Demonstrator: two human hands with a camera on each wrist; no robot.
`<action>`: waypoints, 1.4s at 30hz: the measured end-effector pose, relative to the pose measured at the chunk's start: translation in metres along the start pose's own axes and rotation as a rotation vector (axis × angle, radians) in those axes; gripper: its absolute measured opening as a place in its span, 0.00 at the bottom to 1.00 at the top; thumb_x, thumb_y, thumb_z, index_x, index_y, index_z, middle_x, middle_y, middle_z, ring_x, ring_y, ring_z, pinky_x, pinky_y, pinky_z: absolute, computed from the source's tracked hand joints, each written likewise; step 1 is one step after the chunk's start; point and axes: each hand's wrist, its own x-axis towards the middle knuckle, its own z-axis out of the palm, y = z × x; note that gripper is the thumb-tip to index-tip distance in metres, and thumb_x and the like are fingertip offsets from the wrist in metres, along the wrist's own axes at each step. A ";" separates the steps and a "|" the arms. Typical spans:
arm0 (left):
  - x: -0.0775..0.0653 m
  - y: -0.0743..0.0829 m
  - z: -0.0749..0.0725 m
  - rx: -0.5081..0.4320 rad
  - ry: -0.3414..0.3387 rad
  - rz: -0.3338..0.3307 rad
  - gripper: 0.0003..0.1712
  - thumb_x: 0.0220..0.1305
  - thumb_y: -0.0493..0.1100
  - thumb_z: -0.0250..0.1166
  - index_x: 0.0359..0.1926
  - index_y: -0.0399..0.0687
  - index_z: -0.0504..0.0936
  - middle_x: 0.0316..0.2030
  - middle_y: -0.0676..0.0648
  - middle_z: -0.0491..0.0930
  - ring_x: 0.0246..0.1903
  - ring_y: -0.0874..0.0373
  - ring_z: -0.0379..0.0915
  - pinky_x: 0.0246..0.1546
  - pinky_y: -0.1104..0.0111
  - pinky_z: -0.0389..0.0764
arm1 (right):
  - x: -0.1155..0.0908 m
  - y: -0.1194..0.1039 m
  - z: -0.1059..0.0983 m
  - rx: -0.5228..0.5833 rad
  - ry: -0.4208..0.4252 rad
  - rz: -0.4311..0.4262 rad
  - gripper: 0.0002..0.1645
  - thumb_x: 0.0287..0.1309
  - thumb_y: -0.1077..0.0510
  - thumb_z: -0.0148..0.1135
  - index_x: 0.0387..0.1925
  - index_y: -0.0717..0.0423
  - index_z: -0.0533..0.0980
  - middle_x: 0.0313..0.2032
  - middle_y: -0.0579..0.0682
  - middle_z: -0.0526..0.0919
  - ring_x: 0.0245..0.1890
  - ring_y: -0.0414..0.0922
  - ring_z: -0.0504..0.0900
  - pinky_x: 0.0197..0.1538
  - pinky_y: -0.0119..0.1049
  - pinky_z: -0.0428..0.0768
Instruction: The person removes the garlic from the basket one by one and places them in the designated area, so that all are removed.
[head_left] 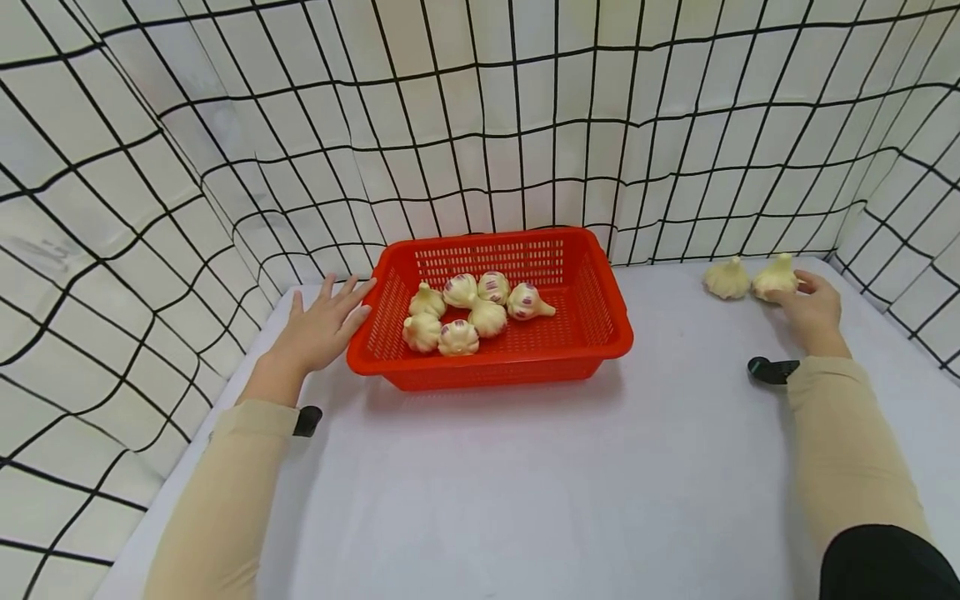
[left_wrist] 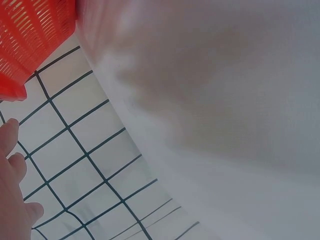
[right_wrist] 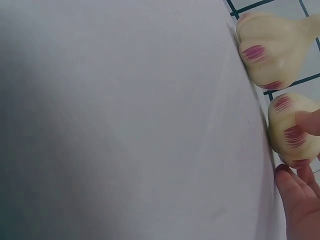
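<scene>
At the table's far right, my right hand (head_left: pixel 813 312) holds a pale garlic bulb (head_left: pixel 772 282) between thumb and fingers. Purple streaks mark this held bulb (right_wrist: pixel 294 137) in the right wrist view. Just left of it, another garlic bulb (head_left: pixel 726 278) sits on the table, untouched. A red plastic basket (head_left: pixel 495 372) stands in the middle with several garlic bulbs (head_left: pixel 487 317) grouped toward its left side. My left hand (head_left: pixel 318 329) is at the basket's left rim, fingers spread and extended; whether they touch it is hard to tell.
A white-covered table (head_left: pixel 525 492) lies under everything. Black netting (head_left: pixel 517 133) over white panels rises along the back and both sides. The basket's far side stands close to the back netting.
</scene>
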 end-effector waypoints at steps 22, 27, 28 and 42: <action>-0.002 0.004 -0.002 0.002 -0.005 0.003 0.39 0.81 0.65 0.34 0.82 0.53 0.50 0.81 0.38 0.44 0.79 0.36 0.24 0.68 0.31 0.22 | -0.002 -0.005 -0.008 -0.069 -0.054 0.036 0.46 0.72 0.51 0.56 0.80 0.63 0.47 0.77 0.69 0.52 0.73 0.64 0.57 0.70 0.49 0.65; -0.003 0.002 -0.001 -0.008 -0.011 0.001 0.39 0.80 0.66 0.33 0.83 0.54 0.49 0.81 0.39 0.42 0.79 0.38 0.22 0.68 0.32 0.20 | -0.003 -0.005 -0.007 -0.079 -0.054 0.012 0.45 0.73 0.52 0.56 0.80 0.64 0.48 0.76 0.69 0.53 0.73 0.65 0.57 0.70 0.49 0.66; -0.003 0.002 -0.001 -0.009 -0.009 0.003 0.39 0.80 0.66 0.33 0.83 0.54 0.49 0.81 0.39 0.42 0.79 0.38 0.22 0.68 0.32 0.20 | -0.004 -0.005 -0.008 -0.079 -0.055 0.011 0.45 0.73 0.52 0.56 0.80 0.64 0.48 0.77 0.69 0.53 0.73 0.65 0.57 0.70 0.49 0.65; -0.003 0.003 -0.002 -0.010 0.001 0.010 0.39 0.80 0.66 0.33 0.83 0.54 0.49 0.81 0.39 0.43 0.79 0.38 0.23 0.68 0.31 0.21 | -0.007 -0.004 -0.019 -0.105 -0.063 -0.026 0.47 0.72 0.50 0.58 0.79 0.66 0.48 0.76 0.70 0.53 0.74 0.68 0.56 0.73 0.58 0.60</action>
